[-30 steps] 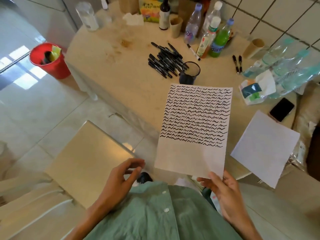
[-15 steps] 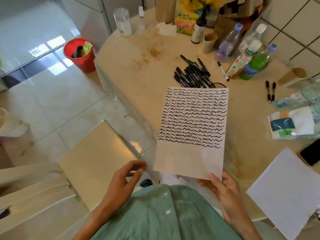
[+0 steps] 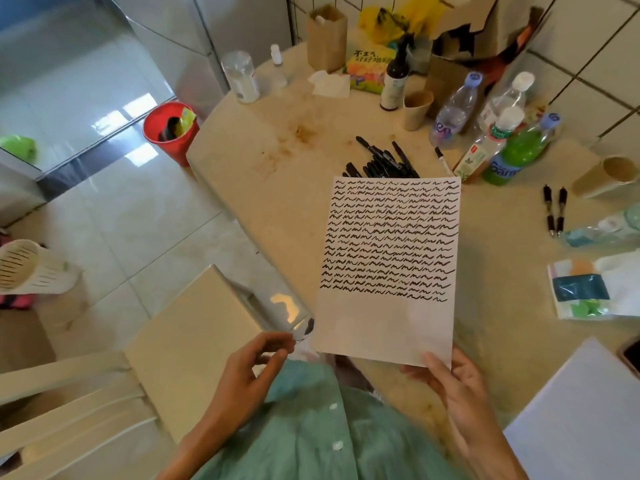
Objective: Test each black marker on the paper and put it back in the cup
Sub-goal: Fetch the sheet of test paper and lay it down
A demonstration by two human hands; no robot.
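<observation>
My right hand (image 3: 460,393) pinches the bottom right corner of a white paper (image 3: 384,327) and holds it lifted over the round table (image 3: 277,188). Rows of black squiggles cover the paper's upper two thirds; its lower part is blank. My left hand (image 3: 249,375) hovers to the lower left of the paper with loosely curled fingers, holding nothing. A pile of several black markers (image 3: 381,161) lies on the table behind the paper's top edge. The black cup is hidden behind the paper. One more marker (image 3: 444,161) lies near the bottles.
Bottles (image 3: 512,150), paper cups (image 3: 417,109), a cardboard box and snack bags crowd the table's back. Two black pens (image 3: 554,209) lie at right, near a tissue pack (image 3: 588,289). A blank sheet (image 3: 581,417) lies lower right. A red bin (image 3: 169,133) and a chair (image 3: 187,341) stand left.
The view has swung left and closer. The lifted paper now covers the cup. My left hand has risen slightly towards the paper; my right hand keeps the same corner.
</observation>
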